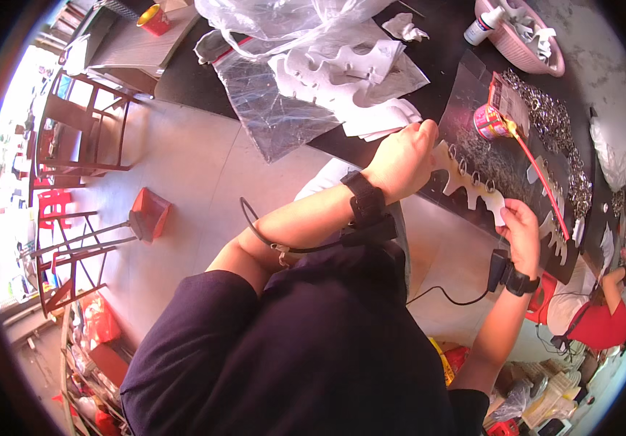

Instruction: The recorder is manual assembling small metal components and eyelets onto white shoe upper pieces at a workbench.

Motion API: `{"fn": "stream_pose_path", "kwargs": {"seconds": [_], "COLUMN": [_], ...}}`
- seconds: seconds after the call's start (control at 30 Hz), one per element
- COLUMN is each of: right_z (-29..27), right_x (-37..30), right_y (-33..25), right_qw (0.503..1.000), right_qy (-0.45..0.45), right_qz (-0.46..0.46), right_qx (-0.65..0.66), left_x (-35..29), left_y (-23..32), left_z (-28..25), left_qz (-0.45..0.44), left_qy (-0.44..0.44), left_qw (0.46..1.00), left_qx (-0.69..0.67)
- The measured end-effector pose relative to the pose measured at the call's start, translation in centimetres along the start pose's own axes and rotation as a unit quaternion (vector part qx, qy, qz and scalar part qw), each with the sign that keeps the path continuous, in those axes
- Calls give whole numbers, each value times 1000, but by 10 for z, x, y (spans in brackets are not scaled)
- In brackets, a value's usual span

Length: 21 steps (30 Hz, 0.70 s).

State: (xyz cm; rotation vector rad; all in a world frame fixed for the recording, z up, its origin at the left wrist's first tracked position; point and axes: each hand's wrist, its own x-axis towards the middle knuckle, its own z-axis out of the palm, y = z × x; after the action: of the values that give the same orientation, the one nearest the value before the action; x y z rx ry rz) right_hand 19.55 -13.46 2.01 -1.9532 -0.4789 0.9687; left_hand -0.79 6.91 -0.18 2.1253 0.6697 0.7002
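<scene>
A white card [467,184] with a scalloped, notched edge is stretched between my hands, with several small metal rings along its upper side. My left hand [402,161] is closed at the card's left end, its fingertips partly hidden. My right hand [521,231] pinches the other end between thumb and fingers. Just beyond the card, a small pink tub [489,122] stands on the dark table. A long red stick [539,180] lies to its right. Left of the tub, similar white cut-out cards [349,81] lie in an overlapping pile near my left hand.
Clear plastic bags [273,109] lie under and behind the pile. Silvery metal chains [549,116] are heaped at the right. Farther back are a white bottle [481,26] and a pink basket [549,62]. Another person in a red top [607,320] is at the far right.
</scene>
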Motion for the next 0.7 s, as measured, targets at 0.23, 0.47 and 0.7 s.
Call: {"fn": "stream_pose_path", "kwargs": {"seconds": [0.23, 0.47, 0.7], "right_z": [35, 83, 125], "right_x": [-32, -28, 9], "right_y": [-39, -93, -136], "right_qw": [998, 988, 988], "right_qy": [-13, -85, -93], "right_qz": [-56, -122, -119], "right_qx": [-11, -51, -36], "left_x": [-9, -26, -3], "left_y": [3, -3, -27], "left_z": [-55, -130, -168], "left_qz": [2, -31, -4], "left_qy": [-21, 17, 39], "left_qw": [998, 996, 999], "left_qx": [-51, -81, -38]}}
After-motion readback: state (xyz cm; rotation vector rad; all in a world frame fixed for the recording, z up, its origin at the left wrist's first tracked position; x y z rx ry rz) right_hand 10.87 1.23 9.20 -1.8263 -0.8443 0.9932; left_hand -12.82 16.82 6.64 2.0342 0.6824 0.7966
